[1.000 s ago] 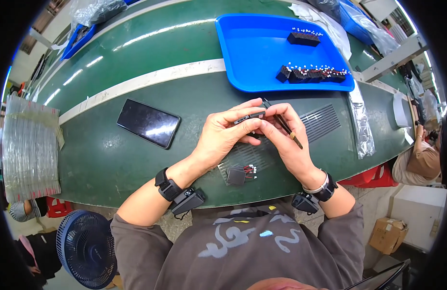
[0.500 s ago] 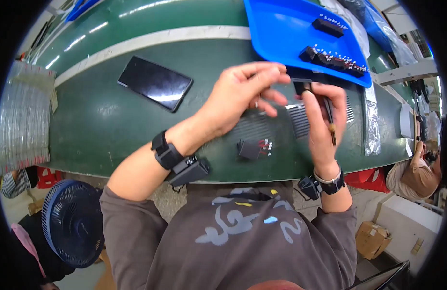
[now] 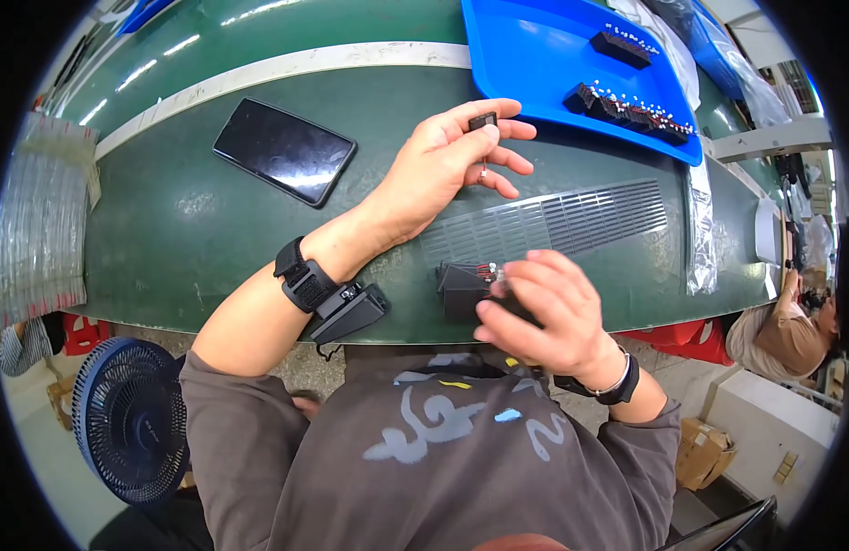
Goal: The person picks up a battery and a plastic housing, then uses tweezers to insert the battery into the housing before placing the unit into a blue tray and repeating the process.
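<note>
My left hand (image 3: 443, 161) is raised over the bench, thumb and index finger pinching a small black rectangular part (image 3: 482, 120); its other fingers are loosely spread. Close to the front edge, my right hand (image 3: 557, 317) bends over a group of black blocks (image 3: 463, 289) with red and white wire ends. Its thumb and fingertips reach the wired end, slightly blurred, and whether they grip anything is hidden. Between the hands lies a clear slotted plastic sheet (image 3: 544, 220), its right part filled with dark strips.
A blue tray (image 3: 534, 60) at the far right holds rows of black blocks with white-tipped wires. A black phone (image 3: 285, 151) lies at left, beyond it a stack of clear plastic sheets (image 3: 43, 216). A fan (image 3: 135, 421) stands lower left. Another person (image 3: 778, 335) is at far right.
My right hand has moved from beside my left hand down to the black blocks; the slim brown tool it held is no longer visible. The slotted sheet is now uncovered.
</note>
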Demonstrator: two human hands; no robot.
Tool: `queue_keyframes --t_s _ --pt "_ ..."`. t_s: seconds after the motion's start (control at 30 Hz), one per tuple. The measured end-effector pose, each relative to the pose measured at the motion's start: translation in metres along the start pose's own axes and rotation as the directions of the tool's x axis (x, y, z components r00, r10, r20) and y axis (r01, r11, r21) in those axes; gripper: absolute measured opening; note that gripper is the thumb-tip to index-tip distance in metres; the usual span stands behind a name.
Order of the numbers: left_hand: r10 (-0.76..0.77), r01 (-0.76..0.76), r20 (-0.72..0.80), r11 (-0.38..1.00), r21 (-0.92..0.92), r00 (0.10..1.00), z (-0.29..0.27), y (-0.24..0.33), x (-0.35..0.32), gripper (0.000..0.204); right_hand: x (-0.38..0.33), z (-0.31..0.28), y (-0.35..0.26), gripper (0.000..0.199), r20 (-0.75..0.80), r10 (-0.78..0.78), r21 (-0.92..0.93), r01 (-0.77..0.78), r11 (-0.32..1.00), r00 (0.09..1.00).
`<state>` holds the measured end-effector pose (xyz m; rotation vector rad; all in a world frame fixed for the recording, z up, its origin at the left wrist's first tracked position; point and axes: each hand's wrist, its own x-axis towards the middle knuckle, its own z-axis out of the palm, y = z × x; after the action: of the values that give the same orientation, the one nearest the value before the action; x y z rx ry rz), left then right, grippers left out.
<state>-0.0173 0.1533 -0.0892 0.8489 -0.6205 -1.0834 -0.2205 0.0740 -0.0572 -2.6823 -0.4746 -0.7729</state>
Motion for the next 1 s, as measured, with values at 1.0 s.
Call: queue_keyframes --t_s 1.0 --pt "-0.303 0.182 0.377 0.929 0.324 0.875 0.043 -0.023 0.022 0.039 -0.060 -0.029 0.055 0.019 0.101 0.891 0.591 -0.747 0.304 0.443"
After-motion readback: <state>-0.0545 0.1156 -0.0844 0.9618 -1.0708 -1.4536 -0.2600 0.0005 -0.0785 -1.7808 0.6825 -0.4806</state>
